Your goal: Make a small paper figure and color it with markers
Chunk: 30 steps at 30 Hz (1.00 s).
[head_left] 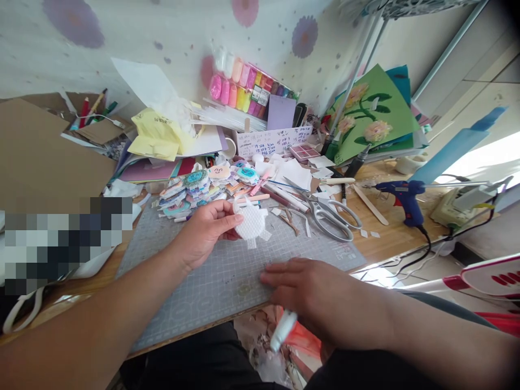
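My left hand (pixel 217 225) pinches the edge of a round white quilted pad (pixel 248 219) between thumb and fingers. Small white tabs stick out from the pad's rim, and it is held just above the grey cutting mat (pixel 195 292). My right hand (pixel 300 281), slightly blurred, is low over the mat's front edge with its upper fingers pointing left. A pale pen-like stick (pixel 283 331) juts out beneath its palm, seemingly held by the lower fingers; its exact kind I cannot make out.
Behind the pad lies a heap of decorated paper pieces (pixel 195 187). Grey scissors (pixel 329 214) rest at the mat's right, near a wooden stick (pixel 370 205). A blue glue gun (pixel 406 197) with a cord stands farther right. A cardboard box (pixel 49 146) occupies the left.
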### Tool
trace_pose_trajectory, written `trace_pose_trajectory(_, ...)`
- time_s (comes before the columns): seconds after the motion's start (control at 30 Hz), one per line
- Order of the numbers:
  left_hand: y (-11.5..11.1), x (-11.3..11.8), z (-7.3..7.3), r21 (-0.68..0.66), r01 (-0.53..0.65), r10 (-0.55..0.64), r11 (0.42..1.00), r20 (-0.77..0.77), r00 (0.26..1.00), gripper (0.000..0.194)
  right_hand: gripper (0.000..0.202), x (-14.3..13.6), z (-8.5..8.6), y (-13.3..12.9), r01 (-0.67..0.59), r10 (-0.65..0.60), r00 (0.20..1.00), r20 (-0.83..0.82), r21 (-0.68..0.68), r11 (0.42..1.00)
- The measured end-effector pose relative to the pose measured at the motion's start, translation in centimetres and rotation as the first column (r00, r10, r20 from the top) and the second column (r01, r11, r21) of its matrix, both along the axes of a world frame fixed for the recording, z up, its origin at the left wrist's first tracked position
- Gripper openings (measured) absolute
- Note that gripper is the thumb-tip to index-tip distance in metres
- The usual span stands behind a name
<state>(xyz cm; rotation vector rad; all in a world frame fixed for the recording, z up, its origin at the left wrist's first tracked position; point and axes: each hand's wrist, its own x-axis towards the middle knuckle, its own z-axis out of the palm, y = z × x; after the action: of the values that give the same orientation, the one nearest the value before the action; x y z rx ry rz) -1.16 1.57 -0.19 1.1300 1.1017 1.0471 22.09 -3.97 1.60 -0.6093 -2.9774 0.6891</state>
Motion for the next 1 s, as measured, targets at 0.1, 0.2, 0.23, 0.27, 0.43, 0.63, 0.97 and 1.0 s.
trace_pose_trajectory(0.1, 0.0, 0.0, 0.1, -0.008, 0.012, -0.012, 1.0, -0.01, 1.0, 0.02, 0.023, 0.5, 0.9, -0.4, -0.09, 0.091, 0.996, 0.001, -0.151, 0.984)
trace_pose_trajectory(0.2, -0.1, 0.0, 0.2, -0.013, 0.016, -0.017, 1.0, -0.02, 1.0, 0.021, 0.027, 1.0, 1.5, -0.3, -0.03, 0.03, 1.0, -0.001, -0.193, 0.981)
trace_pose_trajectory(0.23, -0.1, 0.1, 0.2, -0.013, 0.016, -0.016, 1.0, -0.022, 1.0, 0.021, 0.029, 1.0, 1.5, -0.1, 0.022, -0.023, 1.0, -0.006, -0.168, 0.985)
trace_pose_trajectory(0.27, -0.1, 0.1, 0.2, -0.012, 0.015, -0.015, 1.0, -0.023, 1.0, 0.021, 0.032, 0.9, 1.3, 0.1, 0.076, -0.078, 0.997, -0.007, -0.134, 0.988)
trace_pose_trajectory(0.43, -0.1, 0.1, 0.1, -0.007, 0.012, -0.012, 1.0, -0.02, 1.0, 0.022, 0.032, -0.5, -0.8, 0.8, 0.219, -0.224, 0.972, 0.071, 0.083, 0.972)
trace_pose_trajectory(0.63, -0.1, 0.1, 0.1, -0.008, 0.009, -0.01, 1.0, -0.019, 1.0, 0.021, 0.025, -0.6, -1.2, 1.4, 0.165, -0.175, 0.979, 0.105, 0.097, 0.982)
trace_pose_trajectory(0.97, -0.2, 0.2, 0.2, 0.003, 0.012, -0.012, 1.0, -0.008, 1.0, 0.02, 0.027, -1.1, -1.6, 1.5, 0.131, -0.164, 0.977, 0.139, 0.216, 0.968)
trace_pose_trajectory(1.0, -0.1, 0.1, 0.2, 0.004, 0.013, -0.013, 1.0, -0.007, 1.0, 0.02, 0.024, -1.1, -1.6, 1.5, 0.122, -0.154, 0.978, 0.14, 0.213, 0.969)
